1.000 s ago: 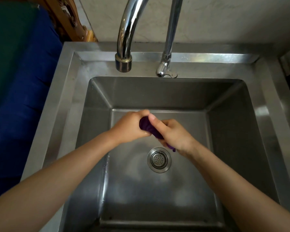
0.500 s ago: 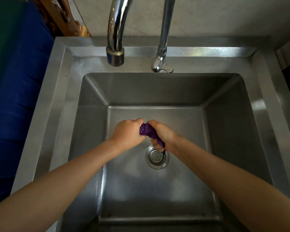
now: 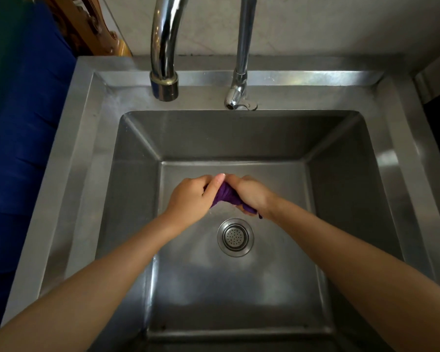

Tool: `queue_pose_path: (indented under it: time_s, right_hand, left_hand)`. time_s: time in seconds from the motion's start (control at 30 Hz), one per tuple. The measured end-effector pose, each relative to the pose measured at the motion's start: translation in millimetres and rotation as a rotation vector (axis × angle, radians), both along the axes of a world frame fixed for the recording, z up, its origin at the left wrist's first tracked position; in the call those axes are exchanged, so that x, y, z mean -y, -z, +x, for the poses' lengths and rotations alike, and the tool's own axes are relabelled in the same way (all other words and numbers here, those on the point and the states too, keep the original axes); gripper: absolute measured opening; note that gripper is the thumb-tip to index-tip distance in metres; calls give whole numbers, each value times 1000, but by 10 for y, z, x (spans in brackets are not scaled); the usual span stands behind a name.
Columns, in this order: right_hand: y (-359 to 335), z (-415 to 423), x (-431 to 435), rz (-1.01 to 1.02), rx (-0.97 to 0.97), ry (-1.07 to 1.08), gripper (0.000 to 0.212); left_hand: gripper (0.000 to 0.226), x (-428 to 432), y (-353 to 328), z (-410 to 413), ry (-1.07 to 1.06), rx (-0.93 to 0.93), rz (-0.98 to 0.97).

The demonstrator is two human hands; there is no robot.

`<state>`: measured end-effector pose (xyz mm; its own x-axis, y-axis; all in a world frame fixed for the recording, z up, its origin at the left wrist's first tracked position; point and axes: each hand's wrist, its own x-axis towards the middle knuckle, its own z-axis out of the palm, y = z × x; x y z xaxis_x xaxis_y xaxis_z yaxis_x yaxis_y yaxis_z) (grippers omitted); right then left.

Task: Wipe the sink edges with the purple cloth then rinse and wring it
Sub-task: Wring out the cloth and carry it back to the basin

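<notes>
The purple cloth (image 3: 225,195) is twisted into a tight roll between both hands, held low over the steel sink basin (image 3: 137,199). My left hand (image 3: 192,196) grips its left end, thumb raised along the cloth. My right hand (image 3: 248,193) is closed over its right end, and a small purple tail sticks out below the wrist. Most of the cloth is hidden inside the two fists. The hands hang just behind the round drain strainer (image 3: 235,237).
A curved chrome tap spout (image 3: 164,85) ends above the sink's back ledge, with its base and lever (image 3: 238,97) to the right; no water runs. The sink's flat rim (image 3: 69,174) surrounds the basin. Blue fabric (image 3: 18,148) lies to the left.
Both hands have stayed on the cloth and turned against each other, twisting it tighter. My left thumb now lies up over the roll, and the hands sit further behind the drain.
</notes>
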<state>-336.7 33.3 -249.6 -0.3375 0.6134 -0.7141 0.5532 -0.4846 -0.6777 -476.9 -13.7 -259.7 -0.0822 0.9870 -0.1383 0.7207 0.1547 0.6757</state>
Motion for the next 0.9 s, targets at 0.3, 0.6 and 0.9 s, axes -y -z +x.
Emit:
queue_pose_path:
  time_s: [0.3, 0.6, 0.9]
  right_hand:
    - [83, -61, 273, -627, -520, 335, 42]
    - [157, 19, 205, -705, -626, 192, 47]
    - [194, 286, 9, 8, -313, 142, 44]
  left_hand:
    - [49, -75, -79, 70, 10, -230, 438]
    - [47, -120, -68, 36, 164, -270, 547]
    - [56, -97, 83, 232, -436, 580, -487]
